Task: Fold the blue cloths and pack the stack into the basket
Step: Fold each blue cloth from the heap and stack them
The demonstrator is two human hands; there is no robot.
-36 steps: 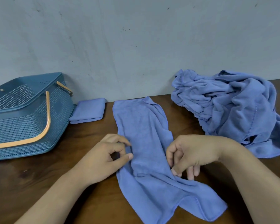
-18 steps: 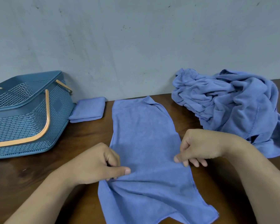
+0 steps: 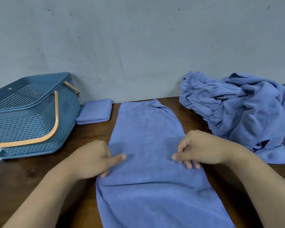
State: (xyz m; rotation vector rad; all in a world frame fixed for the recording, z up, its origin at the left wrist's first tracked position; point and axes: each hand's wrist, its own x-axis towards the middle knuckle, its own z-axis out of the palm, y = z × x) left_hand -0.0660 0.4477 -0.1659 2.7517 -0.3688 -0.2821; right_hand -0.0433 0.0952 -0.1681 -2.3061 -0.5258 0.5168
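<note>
A blue cloth (image 3: pixel 148 142) lies spread lengthwise on the dark wooden table (image 3: pixel 39 171), running from the wall toward the person. The left hand (image 3: pixel 92 159) sits at its left edge, thumb laid on top and fingers curled at the hem, pinching it. The right hand (image 3: pixel 199 148) mirrors this at the right edge, thumb pointing inward and fingers curled onto the fabric, clamped on the cloth as well. The grips sit opposite each other at about mid-length, which looks like a way to pull the cloth taut and flat before folding. One far corner is turned over, so the sheet is not quite square.

A folded cloth (image 3: pixel 94 111) rests at the back, touching the base of the perforated blue basket (image 3: pixel 23 127), probably the start of the stack, kept close for packing. To the right a crumpled pile of cloths (image 3: pixel 237 109) waits unfolded. Judging by that pile, the task is in its early part.
</note>
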